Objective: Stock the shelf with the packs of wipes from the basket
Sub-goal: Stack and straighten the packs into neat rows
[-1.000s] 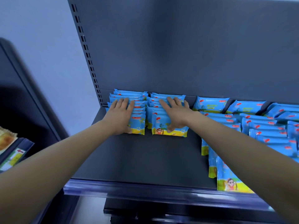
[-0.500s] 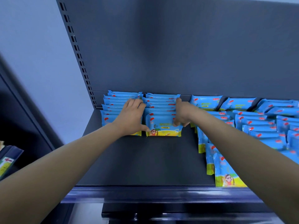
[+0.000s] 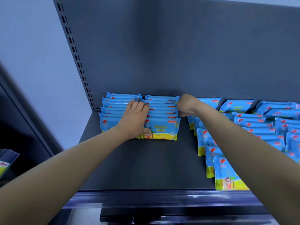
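Back left of the shelf (image 3: 146,163): two rows of wipe packs are standing side by side. The left hand (image 3: 134,119) is lying flat, fingers straight, across the far-left row (image 3: 112,111) and touching the second row (image 3: 162,114). The right hand (image 3: 186,105) is sitting against the second row's right ends, fingers curled under and hidden; cannot tell whether they are gripping. More rows (image 3: 259,125) are leaning to the right.

Off to your left
A pale wall (image 3: 29,54) rises beside you; low down, a dark rack (image 3: 24,127) carries a label (image 3: 4,166) with a red arrow.
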